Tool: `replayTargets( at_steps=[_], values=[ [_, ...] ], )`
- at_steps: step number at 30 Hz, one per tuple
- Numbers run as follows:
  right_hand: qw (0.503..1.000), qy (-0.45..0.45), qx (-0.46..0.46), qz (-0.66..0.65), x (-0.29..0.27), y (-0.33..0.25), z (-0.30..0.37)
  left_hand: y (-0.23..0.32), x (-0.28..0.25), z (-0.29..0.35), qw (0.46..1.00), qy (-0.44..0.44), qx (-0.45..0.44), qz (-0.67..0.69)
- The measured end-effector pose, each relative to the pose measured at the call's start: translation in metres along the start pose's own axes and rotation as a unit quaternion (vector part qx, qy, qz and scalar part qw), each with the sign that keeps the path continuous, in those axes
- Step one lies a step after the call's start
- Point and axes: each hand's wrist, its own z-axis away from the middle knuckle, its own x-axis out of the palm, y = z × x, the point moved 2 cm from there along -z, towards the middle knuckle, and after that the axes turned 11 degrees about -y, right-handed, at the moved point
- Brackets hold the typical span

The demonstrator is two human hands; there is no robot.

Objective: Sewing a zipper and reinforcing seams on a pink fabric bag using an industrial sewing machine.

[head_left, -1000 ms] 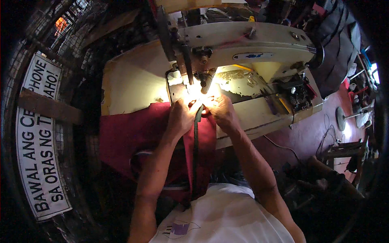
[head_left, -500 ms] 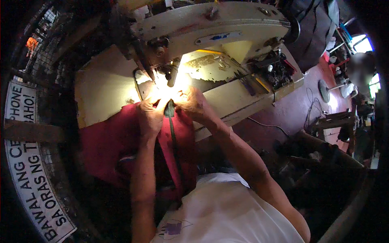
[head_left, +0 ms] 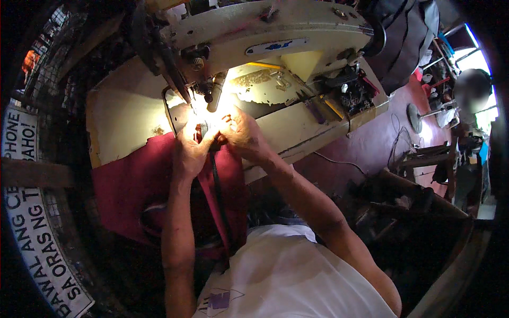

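Under the lit needle area of a sewing machine (head_left: 323, 31), both my hands work close together. My left hand (head_left: 190, 151) is closed, its thumb reaching right across a narrow dark strip (head_left: 217, 183). Close against it, my right hand (head_left: 245, 135) pinches near the upper end of that strip; the glare washes out its fingertips. Dark red fabric (head_left: 130, 183) hangs from the table's front edge beneath my hands, and the strip runs down over it toward my lap. Lamp glare hides the exact contact at the needle.
On the pale machine table (head_left: 124, 114) lie snips (head_left: 312, 106), a yellow-handled tool (head_left: 333, 108) and a box of dark small items (head_left: 363, 95). A lettered sign (head_left: 40, 233) stands at left. Another person (head_left: 472, 93) and a fan (head_left: 414, 117) are at far right.
My hands have drawn closer together, and the strip's upper end is now more covered by my fingers. The whole view has shifted slightly.
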Motion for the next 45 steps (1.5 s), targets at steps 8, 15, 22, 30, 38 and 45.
replayTargets(
  at_steps=[8,15,22,30,38,45],
  values=[
    [0.784,0.221,-0.134,0.564,-0.109,-0.033,0.013,-0.006,0.001,0.001,1.0,0.013,0.017,0.021],
    [0.783,0.078,-0.036,0.616,-0.15,-0.025,-0.009,-0.013,-0.008,0.001,0.998,0.034,0.025,0.036],
    [0.74,0.055,-0.198,0.64,-0.092,-0.06,-0.002,-0.014,-0.006,-0.003,0.986,0.0,-0.029,0.167],
    [0.958,-0.075,-0.022,0.276,-0.017,-0.053,-0.011,-0.015,-0.008,-0.004,0.989,-0.001,-0.072,0.129],
    [0.936,-0.069,-0.068,0.34,-0.013,-0.056,-0.012,-0.01,-0.009,-0.003,0.99,0.005,-0.045,0.134],
    [0.931,-0.054,-0.082,0.351,-0.009,-0.053,-0.016,-0.01,-0.01,-0.004,0.992,-0.005,-0.031,0.12]
  ],
)
